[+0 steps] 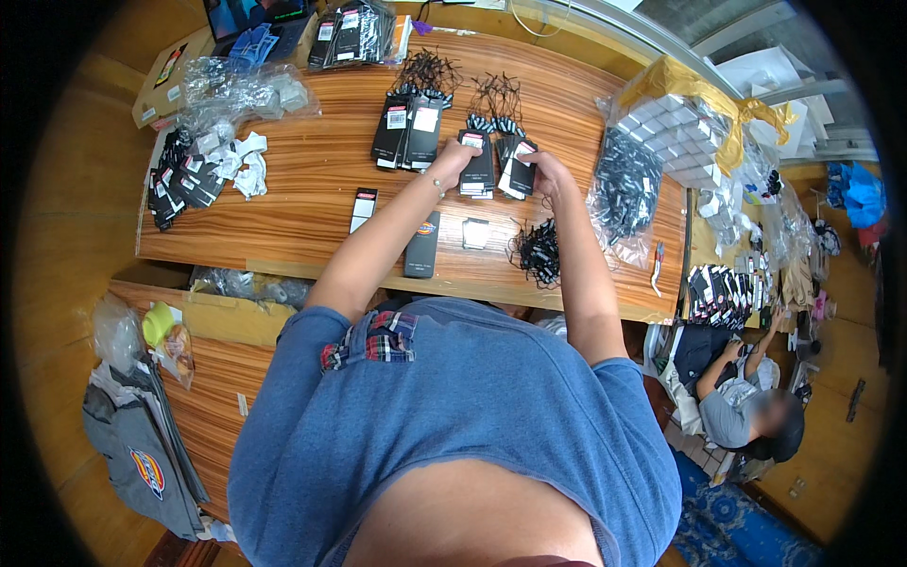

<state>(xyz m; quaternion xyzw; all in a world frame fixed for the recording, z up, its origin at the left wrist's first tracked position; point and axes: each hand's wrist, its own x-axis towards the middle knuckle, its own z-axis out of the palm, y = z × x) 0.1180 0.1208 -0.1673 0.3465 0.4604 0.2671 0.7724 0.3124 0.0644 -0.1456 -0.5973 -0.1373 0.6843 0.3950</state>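
Observation:
Side by side on the striped wooden table lie two bundles of black hang tags with white labels and dark strings. My left hand (pixel 453 163) is closed on the left edge of one bundle of hang tags (pixel 479 172), its thumb across the upper part. The right edge of the other, slightly fanned bundle (pixel 518 176) is pinched by my right hand (pixel 548 176). The strings (pixel 497 99) of both bundles spread out beyond them. Left of my left hand rest more stacked hang tags (pixel 408 132). Fingers beneath the tags are hidden.
A long black tag (pixel 420 250), small white cards (pixel 475 233) and a heap of black strings (pixel 539 251) lie nearer me. At right are a plastic bag of black pieces (pixel 628 184) and a red-handled tool (pixel 657 268). A co-worker (pixel 751 411) sits at far right.

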